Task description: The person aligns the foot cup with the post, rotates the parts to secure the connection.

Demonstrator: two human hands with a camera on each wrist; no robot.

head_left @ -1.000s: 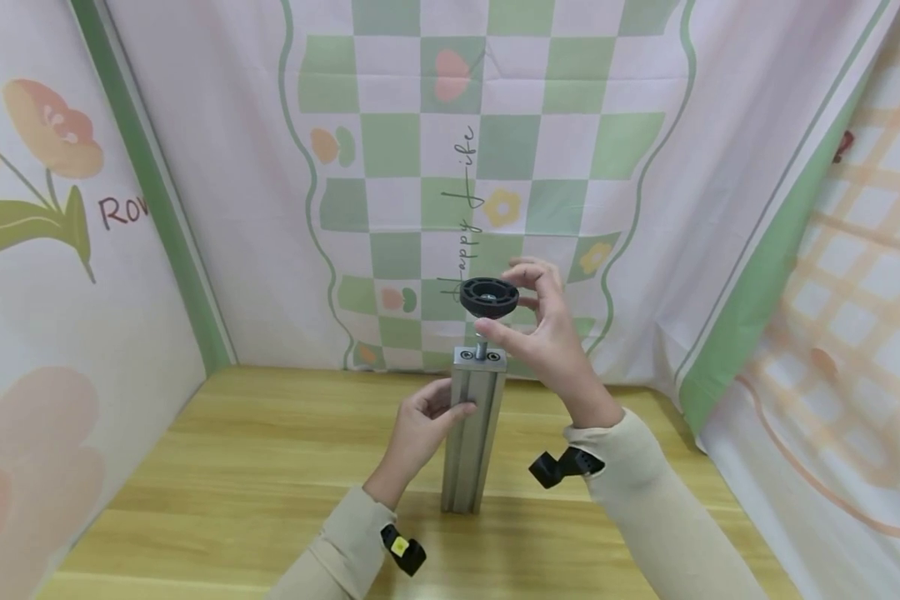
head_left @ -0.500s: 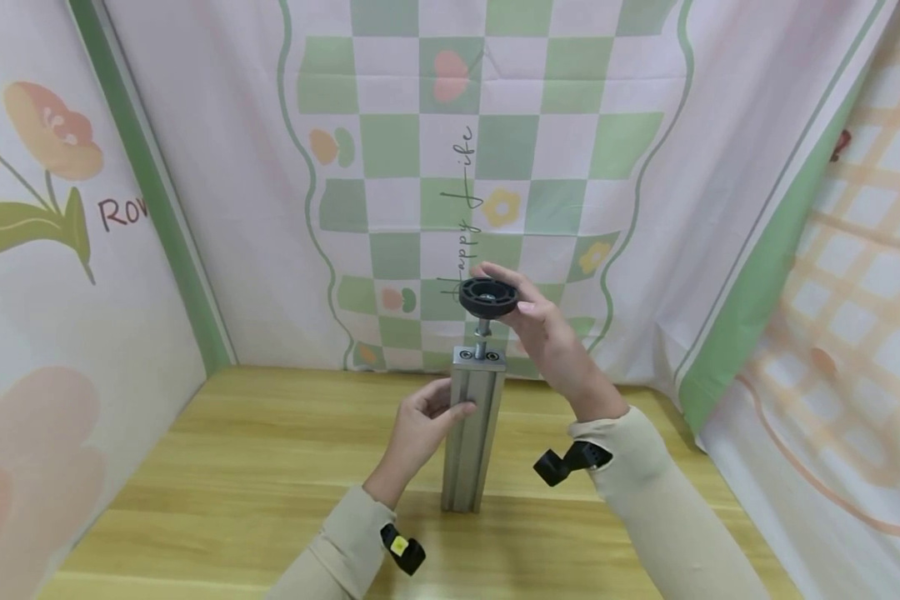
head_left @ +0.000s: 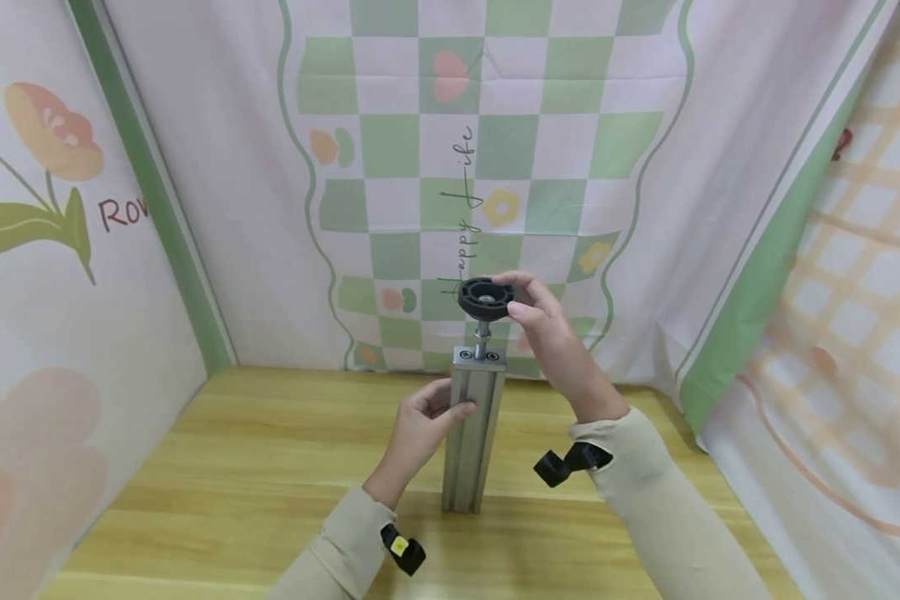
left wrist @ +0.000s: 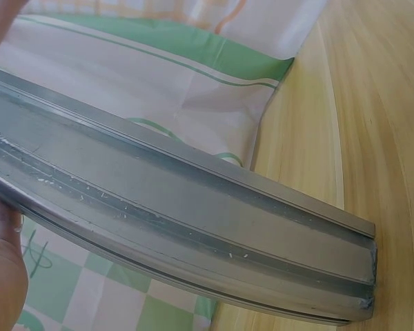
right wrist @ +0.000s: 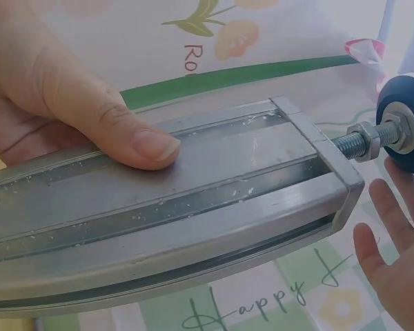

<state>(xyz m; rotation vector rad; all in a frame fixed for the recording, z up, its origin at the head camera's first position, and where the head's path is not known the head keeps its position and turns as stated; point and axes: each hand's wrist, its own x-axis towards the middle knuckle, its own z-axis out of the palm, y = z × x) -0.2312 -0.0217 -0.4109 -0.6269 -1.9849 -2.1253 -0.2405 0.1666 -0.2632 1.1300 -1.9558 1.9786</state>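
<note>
2 hands: our left hand (head_left: 420, 429) grips the metal post (head_left: 474, 433), our right hand (head_left: 543, 333) pinches the knob (head_left: 486, 297); loosening our left grip may topple the post.

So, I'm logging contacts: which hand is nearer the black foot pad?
Right. The right hand grips the black foot pad atop the stud; the left hand holds the aluminium profile lower down.

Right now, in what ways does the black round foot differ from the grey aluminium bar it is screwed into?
The black round foot is dark, disc-shaped and small; the grey aluminium bar is silver, long and grooved. The foot sits on top on a threaded stud; the bar stands upright on the wooden table. The right hand grips the foot; the left hand holds the bar. Both form one assembly.
</note>
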